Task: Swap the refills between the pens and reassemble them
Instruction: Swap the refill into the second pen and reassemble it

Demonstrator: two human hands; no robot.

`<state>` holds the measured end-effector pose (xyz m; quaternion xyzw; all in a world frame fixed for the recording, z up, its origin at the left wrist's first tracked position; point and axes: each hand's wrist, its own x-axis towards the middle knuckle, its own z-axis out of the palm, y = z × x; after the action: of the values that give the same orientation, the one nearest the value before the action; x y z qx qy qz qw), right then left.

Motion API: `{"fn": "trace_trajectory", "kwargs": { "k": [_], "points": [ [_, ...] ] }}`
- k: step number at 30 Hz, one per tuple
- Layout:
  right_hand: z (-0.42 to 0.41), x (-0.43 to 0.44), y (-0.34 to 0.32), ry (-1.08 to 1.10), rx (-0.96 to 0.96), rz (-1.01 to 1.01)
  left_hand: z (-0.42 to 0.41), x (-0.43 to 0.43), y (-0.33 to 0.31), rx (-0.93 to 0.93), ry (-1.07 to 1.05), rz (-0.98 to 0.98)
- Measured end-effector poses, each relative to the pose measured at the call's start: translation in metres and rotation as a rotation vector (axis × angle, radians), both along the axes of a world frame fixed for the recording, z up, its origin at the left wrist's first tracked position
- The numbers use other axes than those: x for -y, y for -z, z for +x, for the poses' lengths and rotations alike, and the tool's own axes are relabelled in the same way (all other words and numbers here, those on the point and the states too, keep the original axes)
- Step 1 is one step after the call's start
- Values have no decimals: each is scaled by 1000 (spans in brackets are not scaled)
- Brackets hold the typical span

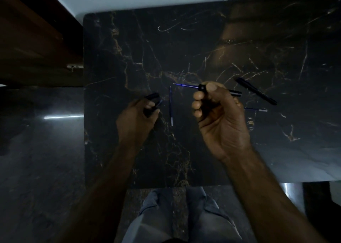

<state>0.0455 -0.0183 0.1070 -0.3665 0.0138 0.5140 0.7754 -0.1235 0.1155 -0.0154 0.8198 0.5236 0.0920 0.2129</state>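
Observation:
My right hand (217, 113) grips a black pen barrel (234, 93) held level over the table, and a blue refill (186, 85) sticks out of its left end. My left hand (136, 119) rests low on the table, closed on a short black pen part (152, 96). Between the hands a loose blue refill (171, 106) lies pointing away from me. A whole black pen (256, 91) lies slanted to the right. Another blue refill (256, 110) lies just right of my right hand, partly hidden by it.
The work surface is a dark marble table (184, 48) with gold veins. Its left edge runs near my left hand, with dark floor beyond. A wooden cabinet (33, 39) stands at the far left. My knees show below the table's near edge.

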Motion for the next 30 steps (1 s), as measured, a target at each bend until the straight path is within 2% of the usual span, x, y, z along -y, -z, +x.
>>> {"fn": "trace_trajectory", "kwargs": {
  "k": [5, 7, 10, 12, 16, 24, 30],
  "points": [
    [2, 6, 2, -4, 12, -16, 3, 6, 1, -2, 9, 10],
    [3, 9, 2, -5, 26, -10, 0, 6, -3, 70, -36, -73],
    [6, 11, 2, 6, 76, -6, 0, 9, -26, 478, -155, -349],
    [7, 11, 1, 14, 124, -10, 1, 14, -50, 745, -134, -486],
    [8, 8, -3, 38, 211, -16, 5, 18, -92, 991, -44, -658],
    [2, 5, -6, 58, 282, -25, 14, 20, -115, 1168, -38, -733],
    [2, 5, -3, 59, 313, -39, 13, 20, -117, 1166, -11, -736]
  ]
}}
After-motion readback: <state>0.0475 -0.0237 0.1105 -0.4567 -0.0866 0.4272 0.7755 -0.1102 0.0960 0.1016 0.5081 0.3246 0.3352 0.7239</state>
